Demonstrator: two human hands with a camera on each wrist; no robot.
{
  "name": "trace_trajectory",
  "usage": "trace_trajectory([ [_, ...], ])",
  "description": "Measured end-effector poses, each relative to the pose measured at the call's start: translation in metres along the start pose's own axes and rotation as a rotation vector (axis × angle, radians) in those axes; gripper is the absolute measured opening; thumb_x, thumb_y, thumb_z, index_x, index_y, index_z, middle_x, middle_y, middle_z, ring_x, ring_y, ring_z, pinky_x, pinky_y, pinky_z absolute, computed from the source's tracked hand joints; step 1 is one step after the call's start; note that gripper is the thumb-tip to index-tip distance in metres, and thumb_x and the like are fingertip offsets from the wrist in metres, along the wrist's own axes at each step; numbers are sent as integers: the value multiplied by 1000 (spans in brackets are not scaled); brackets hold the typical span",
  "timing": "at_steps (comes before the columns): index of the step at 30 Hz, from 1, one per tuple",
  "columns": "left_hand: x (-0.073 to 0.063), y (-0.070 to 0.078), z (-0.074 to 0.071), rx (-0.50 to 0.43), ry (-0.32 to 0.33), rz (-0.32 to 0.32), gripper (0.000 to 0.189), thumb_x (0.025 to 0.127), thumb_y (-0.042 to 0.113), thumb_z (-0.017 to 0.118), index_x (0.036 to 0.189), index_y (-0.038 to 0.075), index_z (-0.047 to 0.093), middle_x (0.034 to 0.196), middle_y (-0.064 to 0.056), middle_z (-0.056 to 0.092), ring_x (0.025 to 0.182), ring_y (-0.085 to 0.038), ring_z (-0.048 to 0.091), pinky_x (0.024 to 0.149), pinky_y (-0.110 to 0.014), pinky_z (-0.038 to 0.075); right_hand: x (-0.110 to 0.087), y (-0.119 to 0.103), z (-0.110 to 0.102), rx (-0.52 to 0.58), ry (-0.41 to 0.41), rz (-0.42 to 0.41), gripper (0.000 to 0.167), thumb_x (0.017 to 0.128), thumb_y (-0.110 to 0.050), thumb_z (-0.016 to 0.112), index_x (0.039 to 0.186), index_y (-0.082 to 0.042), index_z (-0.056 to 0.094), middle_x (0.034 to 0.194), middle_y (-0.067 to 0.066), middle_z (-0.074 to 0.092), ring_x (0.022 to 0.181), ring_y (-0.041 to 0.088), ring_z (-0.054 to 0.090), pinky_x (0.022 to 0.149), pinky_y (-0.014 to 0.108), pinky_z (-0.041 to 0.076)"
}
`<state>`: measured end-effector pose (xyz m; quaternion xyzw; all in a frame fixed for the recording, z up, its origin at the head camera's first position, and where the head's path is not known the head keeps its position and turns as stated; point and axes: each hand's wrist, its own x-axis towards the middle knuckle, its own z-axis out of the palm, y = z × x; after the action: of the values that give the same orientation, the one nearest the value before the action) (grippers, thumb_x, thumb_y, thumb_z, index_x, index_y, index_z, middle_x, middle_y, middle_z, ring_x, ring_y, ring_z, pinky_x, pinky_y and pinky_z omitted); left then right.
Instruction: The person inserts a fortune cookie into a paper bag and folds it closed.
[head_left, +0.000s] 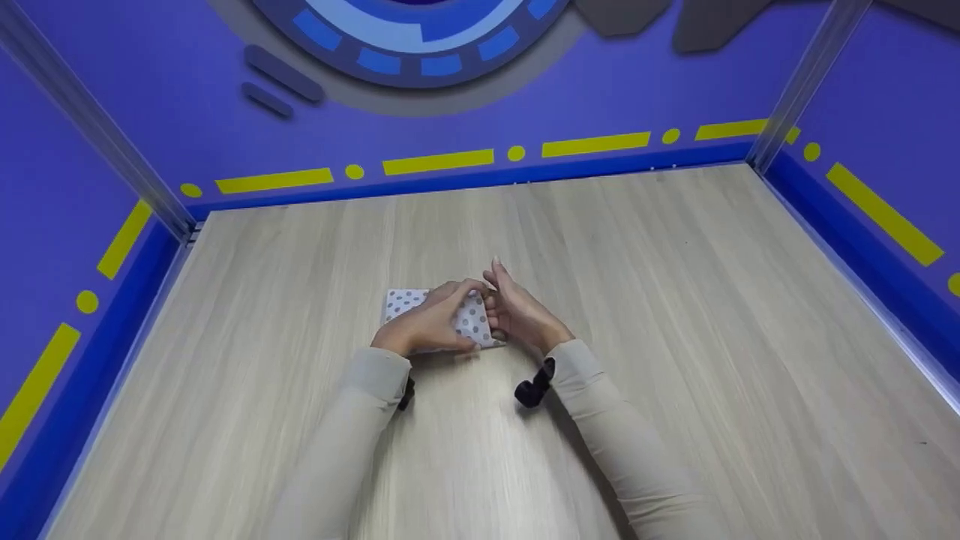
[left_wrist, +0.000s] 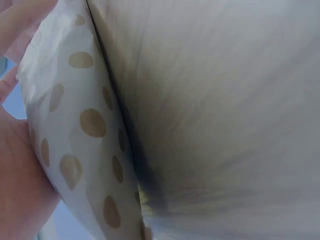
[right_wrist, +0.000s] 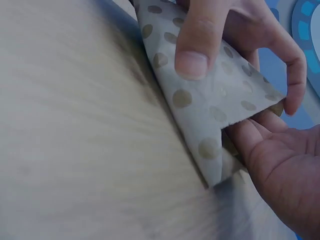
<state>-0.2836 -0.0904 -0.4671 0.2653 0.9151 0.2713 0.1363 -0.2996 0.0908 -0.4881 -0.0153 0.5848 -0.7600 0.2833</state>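
Closest to the viewer, a pale left sleeve (head_left: 330,450) and right sleeve (head_left: 630,442) reach in from the bottom edge, a black wrist device (head_left: 534,386) showing beside the right cuff. Just past the cuffs, the left hand (head_left: 435,319) and the right hand (head_left: 525,311) meet at a package (head_left: 472,319) in white dotted paper, low over the middle of the bench (head_left: 645,285); whether it lies flush or is slightly raised cannot be told. The step in hand appears to be work on the loose paper end (right_wrist: 230,162) at the package's right side, though whether it is being tucked in or opened out the pictures do not settle. Either way, the next move would seem to call for a steady hold from the left and a light touch from the right, since the paper could crease or tear. The left hand arches over the top, gripping the package between its thumb on the near side and fingers toward the far edge. The right hand is turned on its side, thumb raised and apart, fingers reaching into the gaping paper, their tips hidden. Beyond, the pale bench runs back to a purple wall (head_left: 600,97) banded with yellow dashes (head_left: 439,162)
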Motion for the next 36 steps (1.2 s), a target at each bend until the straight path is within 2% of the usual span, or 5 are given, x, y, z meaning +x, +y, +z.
trace_trajectory([
  [5, 0, -2, 1, -12, 4, -7, 80, 68, 28, 83, 134, 35, 38, 141, -4, 42, 128, -23, 41, 105, -43, 36, -1, 1, -6, 27, -16, 11, 74, 100, -56, 20, 154, -9, -1, 96, 11, 56, 98, 19, 57, 90, 33, 48],
  [8, 1, -4, 1, -11, 5, -13, 80, 69, 28, 84, 133, 35, 37, 143, -3, 42, 130, -23, 41, 106, -43, 35, -5, -1, -11, 0, -36, 1, 73, 102, -52, 20, 154, -6, -1, 135, 28, 50, 126, 34, 50, 104, 42, 42],
  [11, 1, -4, 0, -14, 0, -12, 81, 69, 28, 84, 135, 34, 37, 142, -4, 43, 128, -23, 42, 106, -44, 35, -9, -4, -17, -71, -38, -15, 70, 103, -49, 22, 153, -4, 4, 144, 31, 40, 132, 39, 44, 107, 43, 38],
  [22, 3, -4, 0, -18, -5, -23, 84, 68, 27, 84, 138, 32, 37, 136, -3, 47, 115, -21, 47, 100, -42, 39, -27, -9, -30, -435, 75, -89, 40, 98, -28, 54, 126, 0, 57, 97, 9, 67, 83, 16, 66, 78, 32, 55],
  [36, 2, -4, -1, -32, -5, -42, 90, 68, 26, 85, 142, 35, 34, 142, -3, 44, 122, -22, 45, 102, -44, 38, -44, 1, -30, -707, -13, -77, 23, 90, -20, 66, 105, -2, 70, 62, -4, 65, 51, 5, 56, 51, 20, 47],
])
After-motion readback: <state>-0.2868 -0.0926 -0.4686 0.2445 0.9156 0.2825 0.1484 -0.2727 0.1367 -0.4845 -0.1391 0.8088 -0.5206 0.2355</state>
